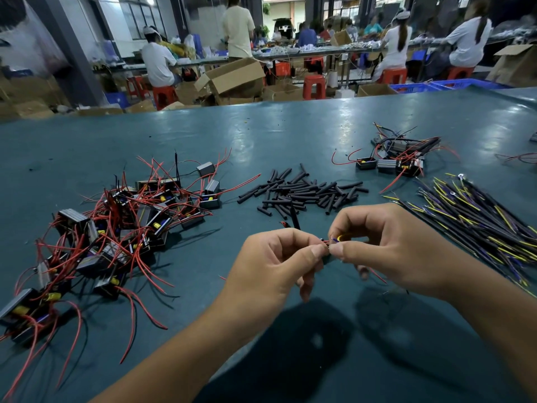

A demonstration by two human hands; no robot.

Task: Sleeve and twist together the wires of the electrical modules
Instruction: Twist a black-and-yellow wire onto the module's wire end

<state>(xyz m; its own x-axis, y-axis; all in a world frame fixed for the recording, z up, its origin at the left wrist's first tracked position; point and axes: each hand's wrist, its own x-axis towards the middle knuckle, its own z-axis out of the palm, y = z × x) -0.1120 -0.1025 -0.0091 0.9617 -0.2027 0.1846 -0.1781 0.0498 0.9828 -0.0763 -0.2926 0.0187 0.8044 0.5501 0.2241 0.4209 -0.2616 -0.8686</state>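
My left hand (271,263) and my right hand (386,245) meet above the teal table (261,132), fingertips pinching together at a small black electrical module (327,258) and its wire ends. A yellow and blue wire (341,238) loops between my right thumb and fingers. A black sleeve (295,219) and a red wire stick up behind my left hand. The module is mostly hidden by my fingers.
A tangled heap of modules with red wires (116,228) lies at the left. Black sleeve pieces (302,193) are piled in the middle. A bundle of yellow, purple and black wires (479,225) lies at the right. A smaller group of modules (398,158) sits behind it.
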